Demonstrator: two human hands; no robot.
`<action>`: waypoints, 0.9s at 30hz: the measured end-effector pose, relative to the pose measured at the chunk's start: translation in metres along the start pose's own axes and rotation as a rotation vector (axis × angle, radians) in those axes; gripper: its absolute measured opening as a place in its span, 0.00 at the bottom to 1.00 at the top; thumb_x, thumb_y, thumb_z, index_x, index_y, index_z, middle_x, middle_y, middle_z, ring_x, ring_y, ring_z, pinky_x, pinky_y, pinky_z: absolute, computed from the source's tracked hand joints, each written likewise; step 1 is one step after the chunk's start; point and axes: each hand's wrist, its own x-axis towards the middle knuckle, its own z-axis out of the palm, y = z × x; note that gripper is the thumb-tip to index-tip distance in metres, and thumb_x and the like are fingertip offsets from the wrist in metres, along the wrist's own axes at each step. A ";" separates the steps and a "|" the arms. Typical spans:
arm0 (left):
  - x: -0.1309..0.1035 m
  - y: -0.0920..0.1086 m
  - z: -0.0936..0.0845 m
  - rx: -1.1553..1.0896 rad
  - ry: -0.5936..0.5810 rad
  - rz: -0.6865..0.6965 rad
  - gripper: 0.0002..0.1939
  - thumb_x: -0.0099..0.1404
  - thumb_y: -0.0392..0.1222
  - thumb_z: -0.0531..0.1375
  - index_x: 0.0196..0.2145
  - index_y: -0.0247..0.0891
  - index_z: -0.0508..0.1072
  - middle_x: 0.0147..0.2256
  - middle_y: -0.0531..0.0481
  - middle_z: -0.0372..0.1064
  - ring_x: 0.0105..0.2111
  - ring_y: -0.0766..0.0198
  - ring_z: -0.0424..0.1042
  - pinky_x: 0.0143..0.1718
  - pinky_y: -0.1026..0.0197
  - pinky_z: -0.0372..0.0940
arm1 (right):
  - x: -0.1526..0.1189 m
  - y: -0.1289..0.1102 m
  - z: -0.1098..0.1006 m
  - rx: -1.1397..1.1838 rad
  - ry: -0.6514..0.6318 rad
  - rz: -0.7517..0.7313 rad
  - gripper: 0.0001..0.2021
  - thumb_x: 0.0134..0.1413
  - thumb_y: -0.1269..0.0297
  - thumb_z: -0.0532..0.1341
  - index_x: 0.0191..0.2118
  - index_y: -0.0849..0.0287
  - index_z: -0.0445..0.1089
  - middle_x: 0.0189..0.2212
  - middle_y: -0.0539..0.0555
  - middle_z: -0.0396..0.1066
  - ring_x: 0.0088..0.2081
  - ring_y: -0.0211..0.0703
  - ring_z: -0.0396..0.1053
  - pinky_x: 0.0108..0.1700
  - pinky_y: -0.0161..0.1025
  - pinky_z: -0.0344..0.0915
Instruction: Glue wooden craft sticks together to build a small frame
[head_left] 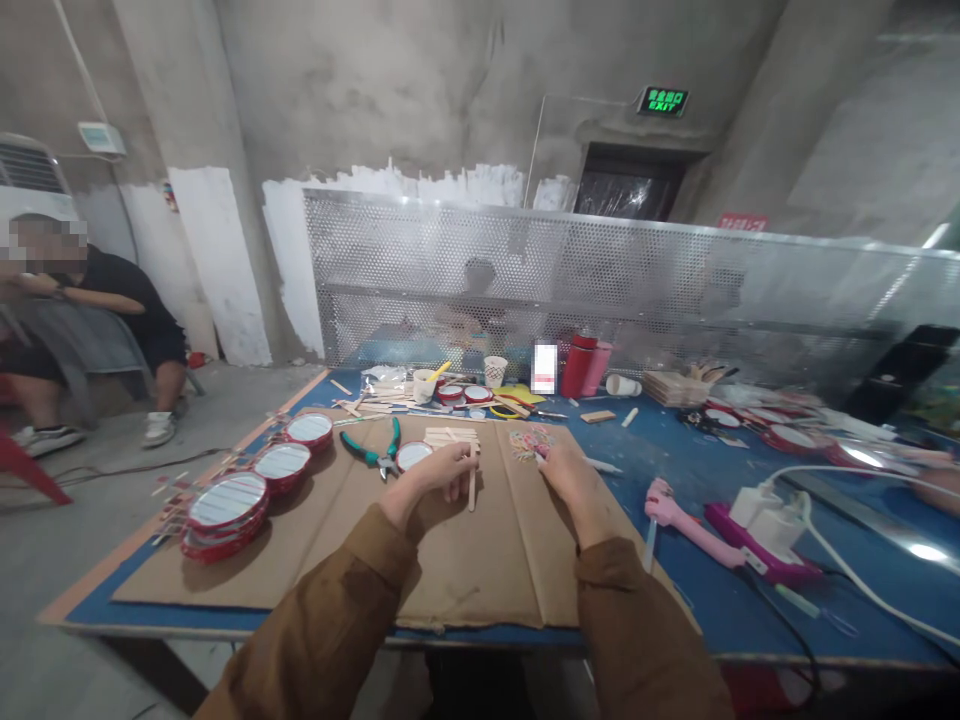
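A single view comes from a camera worn on the person's head, looking forward and down along both brown-sleeved forearms. It sits close above the near edge of the desk (pixel 697 610), so the cardboard sheet (pixel 465 560) fills the lower middle. The wide lens bends the edges and takes in the perforated metal screen (pixel 600 290) across the far side, the concrete wall and the exit sign (pixel 663 101) high up

bare concrete walls (pixel 360 90), perforated metal screen (pixel 600 280), green exit sign (pixel 663 101)
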 end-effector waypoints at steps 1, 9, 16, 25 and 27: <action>0.000 0.000 0.000 0.000 -0.006 -0.003 0.14 0.65 0.51 0.51 0.27 0.39 0.59 0.14 0.56 0.61 0.11 0.70 0.59 0.16 0.67 0.55 | -0.001 -0.001 -0.001 0.006 0.000 0.025 0.15 0.57 0.62 0.56 0.44 0.61 0.76 0.41 0.67 0.75 0.43 0.54 0.73 0.43 0.44 0.63; 0.005 -0.008 0.003 -0.073 0.000 0.003 0.15 0.66 0.53 0.51 0.29 0.40 0.57 0.15 0.57 0.62 0.11 0.71 0.60 0.17 0.69 0.55 | 0.002 -0.007 -0.007 0.339 0.048 -0.023 0.12 0.52 0.58 0.57 0.27 0.59 0.72 0.31 0.59 0.76 0.38 0.51 0.72 0.38 0.40 0.64; 0.010 -0.010 0.003 -0.113 -0.013 0.003 0.15 0.66 0.55 0.49 0.32 0.40 0.57 0.15 0.57 0.63 0.10 0.71 0.60 0.15 0.69 0.53 | -0.011 -0.029 -0.005 1.179 -0.237 -0.156 0.15 0.38 0.60 0.65 0.36 0.57 0.64 0.21 0.47 0.71 0.20 0.37 0.67 0.24 0.34 0.63; 0.006 -0.010 0.005 -0.134 0.007 0.043 0.13 0.67 0.54 0.47 0.35 0.41 0.55 0.15 0.59 0.61 0.11 0.69 0.60 0.16 0.68 0.54 | -0.028 -0.058 -0.007 1.477 -0.441 -0.125 0.18 0.40 0.56 0.66 0.40 0.58 0.69 0.25 0.51 0.72 0.24 0.38 0.69 0.24 0.32 0.60; 0.006 -0.010 0.005 -0.139 0.014 0.064 0.13 0.68 0.54 0.47 0.35 0.41 0.55 0.15 0.59 0.61 0.11 0.69 0.59 0.16 0.68 0.54 | -0.027 -0.062 -0.006 1.546 -0.402 -0.133 0.20 0.39 0.57 0.65 0.41 0.57 0.69 0.28 0.53 0.73 0.30 0.42 0.71 0.26 0.34 0.62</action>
